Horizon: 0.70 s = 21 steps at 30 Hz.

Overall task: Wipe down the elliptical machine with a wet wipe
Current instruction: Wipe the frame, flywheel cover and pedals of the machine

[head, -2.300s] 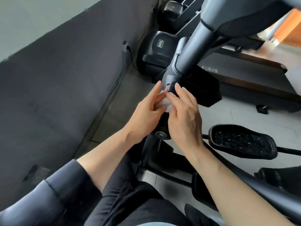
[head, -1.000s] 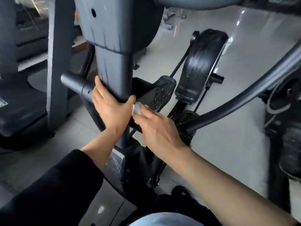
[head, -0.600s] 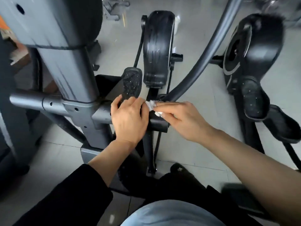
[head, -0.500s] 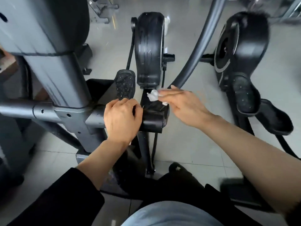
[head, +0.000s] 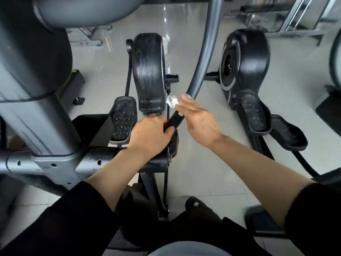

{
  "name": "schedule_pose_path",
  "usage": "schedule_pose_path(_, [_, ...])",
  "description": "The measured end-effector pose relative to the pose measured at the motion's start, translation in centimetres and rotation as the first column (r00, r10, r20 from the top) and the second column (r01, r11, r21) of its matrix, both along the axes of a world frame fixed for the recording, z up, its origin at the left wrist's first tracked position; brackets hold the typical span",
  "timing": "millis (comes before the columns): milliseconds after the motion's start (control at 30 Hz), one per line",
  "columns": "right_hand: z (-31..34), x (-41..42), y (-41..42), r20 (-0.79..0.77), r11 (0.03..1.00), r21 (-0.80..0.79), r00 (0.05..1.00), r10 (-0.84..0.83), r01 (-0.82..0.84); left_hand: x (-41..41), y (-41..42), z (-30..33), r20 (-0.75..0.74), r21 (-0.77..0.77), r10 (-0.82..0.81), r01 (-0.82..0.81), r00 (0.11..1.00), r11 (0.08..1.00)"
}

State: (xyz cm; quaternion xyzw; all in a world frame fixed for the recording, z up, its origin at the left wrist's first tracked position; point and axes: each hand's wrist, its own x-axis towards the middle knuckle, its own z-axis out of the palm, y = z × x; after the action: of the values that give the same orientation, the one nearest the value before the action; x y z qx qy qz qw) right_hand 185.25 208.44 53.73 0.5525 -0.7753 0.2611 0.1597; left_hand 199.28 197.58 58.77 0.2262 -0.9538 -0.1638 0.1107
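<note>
The left hand (head: 150,134) has its grip curled round the black lower end of the curved grey swing arm (head: 200,71); keep it braced. The right hand (head: 199,120) pinches the crumpled white wet wipe (head: 172,101) at the arm's left side; wrap it round and stroke upward

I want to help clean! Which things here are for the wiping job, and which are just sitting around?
For the job:
wet wipe
curved arm bar
left hand
right hand

Just around:
neighbouring machine
metal frame
</note>
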Motion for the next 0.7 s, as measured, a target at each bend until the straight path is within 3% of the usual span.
schedule_pose_path(167, [-1.1, -0.2, 1.2, -0.014, 0.988, 0.000, 0.988, 0.153, -0.153, -2.8, -0.3, 1.6, 0.045, 0.043, -0.033, 0.031, 0.998, 0.999])
schedule_pose_path(267, [1.7, -4.6, 1.1, -0.160, 0.996, 0.054, 0.984, 0.083, -0.075, -4.1, -0.4, 2.2, 0.106, 0.188, -0.042, 0.021, 0.994, 0.982])
schedule_pose_path(400, [5.0, -8.5, 0.2, -0.225, 1.000, 0.000, 0.974, -0.022, 0.023, -6.0, -0.3, 2.7, 0.117, 0.222, -0.047, 0.020, 0.992, 0.975])
schedule_pose_path(500, [3.2, -7.3, 0.1, -0.206, 1.000, -0.018, 0.979, -0.012, 0.009, -6.9, 0.0, 3.0, 0.093, 0.266, -0.035, 0.009, 0.995, 0.964])
schedule_pose_path(633, [0.5, -5.9, 1.3, -0.309, 0.995, 0.031, 0.946, 0.096, -0.091, -7.1, -0.2, 2.7, 0.098, 0.233, -0.041, 0.017, 0.994, 0.972])
schedule_pose_path(700, [1.0, -7.1, 1.1, -0.285, 0.999, -0.043, 0.958, 0.017, -0.030, -7.0, -0.4, 2.6, 0.074, 0.315, -0.027, 0.002, 0.997, 0.949])
